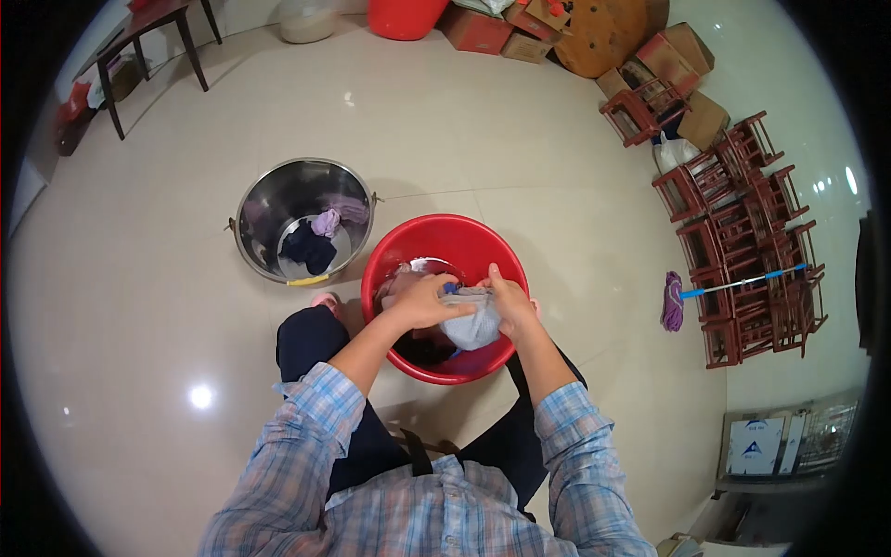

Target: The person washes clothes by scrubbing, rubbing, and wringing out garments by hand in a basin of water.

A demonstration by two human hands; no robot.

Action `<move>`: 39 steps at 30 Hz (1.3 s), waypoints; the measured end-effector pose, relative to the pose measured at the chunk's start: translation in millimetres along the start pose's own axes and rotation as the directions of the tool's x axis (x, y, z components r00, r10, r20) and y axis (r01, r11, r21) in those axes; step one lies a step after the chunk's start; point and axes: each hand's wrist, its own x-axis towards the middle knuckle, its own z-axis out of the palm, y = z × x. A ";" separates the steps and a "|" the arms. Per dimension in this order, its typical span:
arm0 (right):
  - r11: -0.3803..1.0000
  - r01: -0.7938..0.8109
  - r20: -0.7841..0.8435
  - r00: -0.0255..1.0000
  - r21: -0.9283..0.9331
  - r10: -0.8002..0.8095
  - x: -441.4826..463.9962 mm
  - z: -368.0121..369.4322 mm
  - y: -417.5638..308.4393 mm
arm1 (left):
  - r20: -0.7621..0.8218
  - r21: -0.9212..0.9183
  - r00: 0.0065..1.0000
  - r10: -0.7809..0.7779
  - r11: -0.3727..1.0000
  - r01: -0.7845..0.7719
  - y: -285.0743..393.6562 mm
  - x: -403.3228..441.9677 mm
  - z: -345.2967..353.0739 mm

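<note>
Both hands are over a red basin (445,225) that stands on the floor between my knees. A light grey cloth (471,325) hangs bunched between them. My left hand (422,302) is closed on the cloth's left side, fingers curled over its top edge. Gripping its right side is my right hand (508,302), thumb pointing up. Below, in the basin, lie pinkish and dark fabrics, partly hidden by my hands. Left of the basin stands a metal bucket (264,190) with a dark cloth (308,249) and a lilac cloth (326,222) inside.
Stacked reddish wooden stools (733,232) line the right wall, with a purple mop (673,302) lying against them. Cardboard boxes (478,30) and a red tub (406,17) stand at the back. A dark-legged table (148,23) is at far left. Tiled floor surrounds the basin.
</note>
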 end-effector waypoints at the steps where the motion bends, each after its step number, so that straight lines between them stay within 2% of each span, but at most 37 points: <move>1: 1.000 0.012 0.017 1.000 -0.006 -0.012 -2.4 4.9 -1.9 | -0.157 0.302 0.938 0.308 0.920 -0.251 -4.1 -0.9 4.8; 2: 1.000 0.025 0.036 0.999 -0.014 -0.025 -5.5 10.2 -3.7 | -0.203 0.600 0.765 0.611 0.695 -0.396 -7.9 -0.6 7.2; 3: 1.000 0.026 0.037 0.999 -0.013 -0.026 -8.9 15.0 -6.2 | -0.144 0.466 0.835 0.531 0.781 -0.416 -1.7 -2.3 3.7; 4: 1.000 0.000 0.090 0.996 0.008 -0.001 -12.3 19.5 -9.6 | -0.145 0.467 0.834 0.532 0.780 -0.416 0.9 -1.3 0.3; 5: 0.999 -0.027 0.143 0.989 0.027 0.023 -13.4 21.6 -11.7 | -0.075 0.305 0.933 0.353 0.899 -0.315 2.7 0.5 -2.7; 6: 0.999 -0.026 0.143 0.990 0.026 0.022 -12.1 20.9 -11.2 | 0.030 0.147 0.985 0.170 0.974 -0.173 4.7 0.7 -5.1; 7: 0.996 -0.011 0.177 0.984 0.093 -0.006 -10.1 19.3 -9.7 | -0.022 -0.002 0.984 0.176 0.984 -0.176 9.1 -2.3 -8.8; 8: 0.987 0.002 0.209 0.977 0.162 -0.036 -9.2 18.6 -9.1 | -0.022 0.000 0.984 0.177 0.984 -0.177 6.0 -0.8 -7.8; 11: 0.991 0.061 0.208 0.974 0.120 -0.086 -13.6 19.9 -4.8 | -0.074 -0.065 0.987 0.145 0.987 -0.150 -2.6 2.5 -5.0; 13: 0.995 0.032 0.230 0.972 0.094 -0.053 -15.7 10.2 2.4 | -0.205 0.159 0.978 0.041 0.987 -0.008 0.0 2.4 -10.2; 14: 0.998 0.006 0.247 0.969 0.069 -0.022 -15.8 2.2 8.0 | -0.206 0.160 0.978 0.039 0.987 -0.005 -4.7 4.1 -9.5; 15: 0.964 -0.030 0.307 0.950 0.264 -0.055 -14.6 -6.8 18.6 | -0.224 -0.201 0.974 0.007 0.978 -0.054 -12.0 8.7 -6.9; 16: 0.964 -0.029 0.308 0.950 0.264 -0.056 -16.5 -11.0 26.0 | -0.230 -0.535 0.973 -0.027 0.839 -0.103 -13.1 10.6 -6.4; 18: 0.952 0.148 0.335 0.912 0.267 -0.235 -17.2 -16.7 34.5 | -0.183 -0.604 0.982 -0.039 0.793 -0.081 -12.7 10.4 -5.0; 21: 0.962 0.199 0.269 0.932 0.186 -0.244 -12.0 -18.3 32.9 | -0.092 -0.664 0.992 -0.089 0.748 0.005 -9.8 8.2 -2.4; 23: 0.957 0.244 0.246 0.929 0.160 -0.278 -13.0 -16.4 24.6 | -0.081 -0.769 0.977 -0.199 0.636 0.066 -14.3 12.1 -2.9; 25: 0.920 0.388 0.238 0.890 0.054 -0.389 -27.1 -4.0 13.1 | -0.098 -0.751 0.975 -0.202 0.658 0.061 -18.1 13.2 -2.3; 27: 0.919 0.395 0.204 0.899 0.005 -0.388 -24.0 -1.3 15.7 | -0.115 -0.735 0.972 -0.206 0.676 0.056 -25.4 16.2 1.5; 29: 0.916 0.400 0.172 0.906 -0.042 -0.388 -21.4 -1.4 15.7 | -0.240 -0.372 0.961 -0.140 0.927 0.042 -35.3 20.8 6.1; 30: 0.924 0.383 0.207 0.905 -0.010 -0.372 -19.9 -2.0 14.4 | -0.240 -0.370 0.960 -0.142 0.928 0.044 -28.1 16.2 3.7; 31: 0.932 0.363 0.241 0.902 0.023 -0.357 -19.5 -0.7 13.1 | -0.470 0.052 0.876 0.107 0.994 -0.093 -12.2 7.3 0.5; 32: 0.933 0.359 0.238 0.904 0.027 -0.355 -19.9 1.8 13.4 | -0.549 0.481 0.728 0.411 0.867 -0.127 -0.6 0.2 -1.1; 33: 0.929 0.370 0.251 0.901 -0.022 -0.353 -23.4 8.0 10.6 | -0.483 0.421 0.740 0.468 0.865 -0.272 3.1 0.3 -3.6; 34: 0.922 0.381 0.264 0.898 -0.072 -0.351 -24.6 11.6 8.8 | -0.479 0.420 0.743 0.467 0.865 -0.273 3.4 -0.3 -3.5; 35: 0.923 0.378 0.262 0.900 -0.070 -0.349 -22.0 12.1 9.4 | -0.319 0.227 0.875 0.365 0.926 -0.303 3.4 -1.0 -3.1; 36: 0.921 0.378 0.257 0.903 -0.098 -0.343 -19.3 12.7 9.9 | -0.122 0.026 0.953 0.277 0.961 -0.276 3.1 -1.6 -2.6; 37: 0.917 0.377 0.254 0.906 -0.126 -0.338 -16.9 14.1 10.1 | -0.132 0.206 0.931 0.341 0.928 -0.311 2.1 0.2 -3.7; 38: 0.918 0.376 0.258 0.906 -0.124 -0.336 -15.3 13.9 9.2 | -0.133 0.207 0.932 0.338 0.929 -0.308 1.8 0.9 -5.4; 39: 0.936 0.343 0.224 0.921 -0.079 -0.318 -15.7 12.4 6.3 | -0.146 0.142 0.955 0.257 0.961 -0.236 1.8 1.9 -6.8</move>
